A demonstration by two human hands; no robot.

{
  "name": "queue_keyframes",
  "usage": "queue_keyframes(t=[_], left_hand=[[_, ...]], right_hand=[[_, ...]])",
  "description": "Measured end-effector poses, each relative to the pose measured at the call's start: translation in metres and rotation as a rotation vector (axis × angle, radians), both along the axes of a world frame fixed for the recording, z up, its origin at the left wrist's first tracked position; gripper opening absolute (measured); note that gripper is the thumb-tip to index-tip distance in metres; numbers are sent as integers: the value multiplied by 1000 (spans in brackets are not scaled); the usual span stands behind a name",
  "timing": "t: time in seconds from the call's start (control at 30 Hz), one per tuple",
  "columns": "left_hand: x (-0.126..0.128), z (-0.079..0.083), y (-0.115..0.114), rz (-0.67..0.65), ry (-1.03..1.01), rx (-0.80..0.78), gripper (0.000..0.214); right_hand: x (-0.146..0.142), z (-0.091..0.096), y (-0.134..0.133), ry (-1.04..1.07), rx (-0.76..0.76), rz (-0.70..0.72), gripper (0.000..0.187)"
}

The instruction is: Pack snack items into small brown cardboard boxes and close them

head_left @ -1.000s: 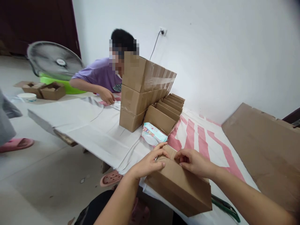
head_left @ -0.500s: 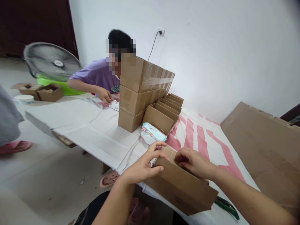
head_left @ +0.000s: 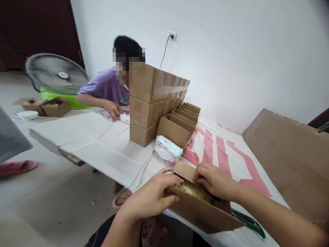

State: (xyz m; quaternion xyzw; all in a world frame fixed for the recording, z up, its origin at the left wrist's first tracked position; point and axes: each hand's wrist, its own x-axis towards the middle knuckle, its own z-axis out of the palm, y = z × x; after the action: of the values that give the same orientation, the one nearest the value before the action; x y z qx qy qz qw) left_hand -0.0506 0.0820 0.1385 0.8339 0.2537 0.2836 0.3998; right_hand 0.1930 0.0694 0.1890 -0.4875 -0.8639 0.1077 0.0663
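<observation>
An open cardboard box is tilted at the near edge of the table, with something shiny and yellow partly visible inside. My left hand grips its near left edge, thumb outside and fingers over the rim. The curled fingers of my right hand pinch the far flap at the opening; their tips are partly hidden. A green-handled tool lies beside the box, under my right forearm. Just beyond the box is a blue and white soft packet.
Taped boxes stand stacked beside a row of open boxes. Behind the stack, a person in purple leans over the table. A large cardboard sheet stands at right. A fan runs at far left.
The box has tipped its opening more toward me, so the yellow contents now show. My right hand has come up slightly along the far flap; my left keeps its hold on the near edge.
</observation>
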Motion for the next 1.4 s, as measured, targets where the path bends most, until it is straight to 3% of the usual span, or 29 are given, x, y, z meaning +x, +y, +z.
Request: queue_keyframes(t=[0.17,0.37,0.63,0.77,0.93,1.4], left_hand=[[2,7,-4,-51,41,54,15],[3,5,-3,-33,87,55,16],[4,3,0,-21,94,61,15],[6,3,1,-17,99,67,18],[6,3,1,-16,84,58,14],[7,2,2,-25,121,63,18]], right_hand=[[5,1,-4,141,-8,-87,14],[2,3,-2,119,-24,65,23],[5,3,-9,123,-26,61,15],[5,1,-7,85,-26,62,38],[8,-10,-2,213,44,39,5],[4,-20,8,133,194,-7,13]])
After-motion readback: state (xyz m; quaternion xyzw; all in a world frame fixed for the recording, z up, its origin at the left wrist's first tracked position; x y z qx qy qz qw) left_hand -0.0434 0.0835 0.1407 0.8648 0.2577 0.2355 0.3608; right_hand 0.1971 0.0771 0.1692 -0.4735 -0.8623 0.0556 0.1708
